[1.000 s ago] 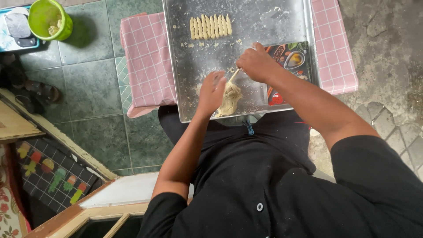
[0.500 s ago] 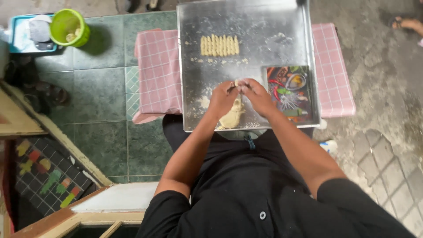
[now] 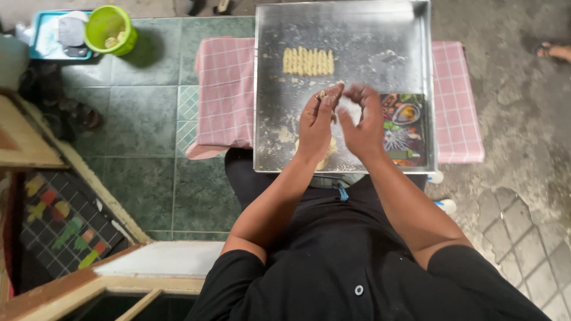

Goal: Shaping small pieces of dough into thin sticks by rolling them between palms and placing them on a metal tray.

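Pinching a small pale bit of dough (image 3: pixel 331 93) between the fingertips, the left hand (image 3: pixel 315 122) and the right hand (image 3: pixel 361 122) meet just above the middle of the large square shiny metal tray (image 3: pixel 270 89), both narrowed around the piece and held clear of the tray floor. At 12 o'clock from the hands lies a tidy row of short ridged dough sticks (image 3: pixel 308 60); at 6 o'clock, mostly hidden under the left wrist, sits the pale lump of dough (image 3: pixel 324 159). A colourful printed sheet (image 3: pixel 407 128) lies at 3 o'clock in the tray. The tray rests on a pink checked cloth (image 3: pixel 223 95) spread over a low counter, and overhangs it toward the lap. The likely trouble: soft dough may stick to the fingers or tear, giving an uneven stick, and a forearm pressing the overhanging near edge could tip the tray. A green plastic bucket (image 3: pixel 109 28) stands well apart at 10 o'clock.
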